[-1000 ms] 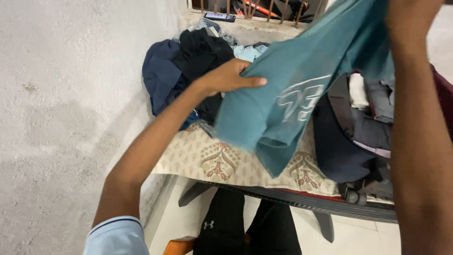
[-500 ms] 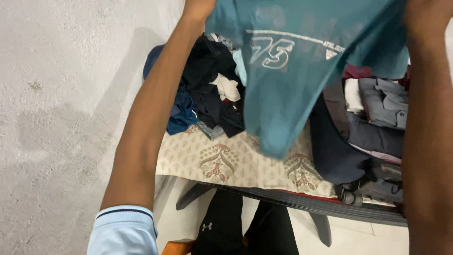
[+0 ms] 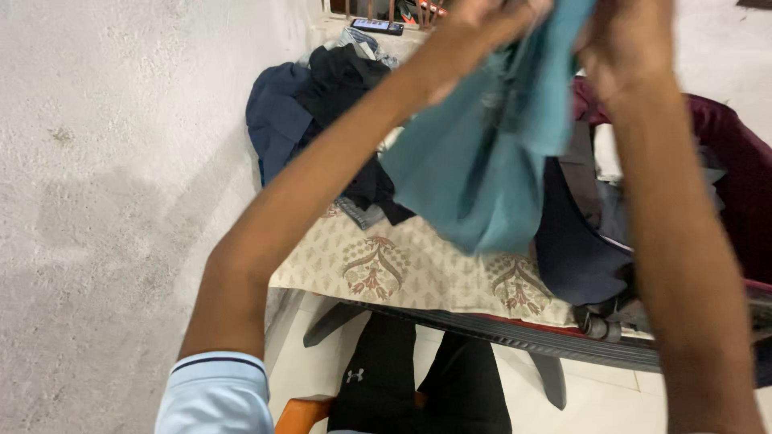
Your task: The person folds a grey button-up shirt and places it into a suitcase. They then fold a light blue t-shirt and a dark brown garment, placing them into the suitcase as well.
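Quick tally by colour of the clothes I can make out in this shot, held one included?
Teal: 1, the shirt held up by the left hand and right hand
Navy: 1, garment by the wall
Black: 1, garment on the pile
Maroon: 1, cloth on the right
Total: 4 told apart; the pile hides more.

You had both arms raised in front of you, forearms angled inward so that the wrists nearly met at the top of the view. Your left hand (image 3: 490, 14) was blurred, its fingers curled shut in a pinch. Your right hand (image 3: 623, 40) sat just beside it, also clenched, its bare forearm running down the right side.
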